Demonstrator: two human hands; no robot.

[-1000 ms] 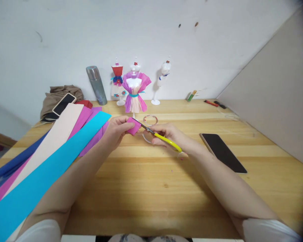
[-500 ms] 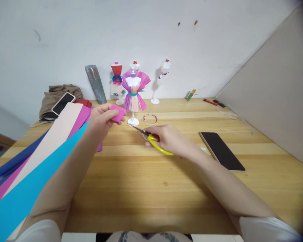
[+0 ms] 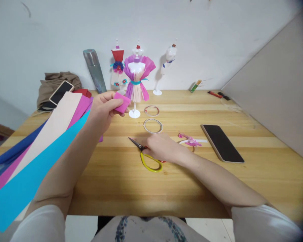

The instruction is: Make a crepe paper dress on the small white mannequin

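My left hand pinches a folded pink paper piece between thumb and fingers, in front of the small dress form in a pink, purple and cream paper dress. On the table lie scissors with yellow and red handles, their closed blades pointing up and left. My right hand rests over the scissors near the pivot, its fingers curled round them and partly hidden. Just beyond it are two rings of tape, one closer and one farther back.
Long crepe paper strips lie at the left, by a phone and a flask. More dress forms stand by the wall. Pink scraps and a large phone are at the right.
My right hand has come down and nearer to me with the scissors, whose blades now lie on the table. The nearer tape ring and pink scraps have come into view. My left hand keeps the pink paper.
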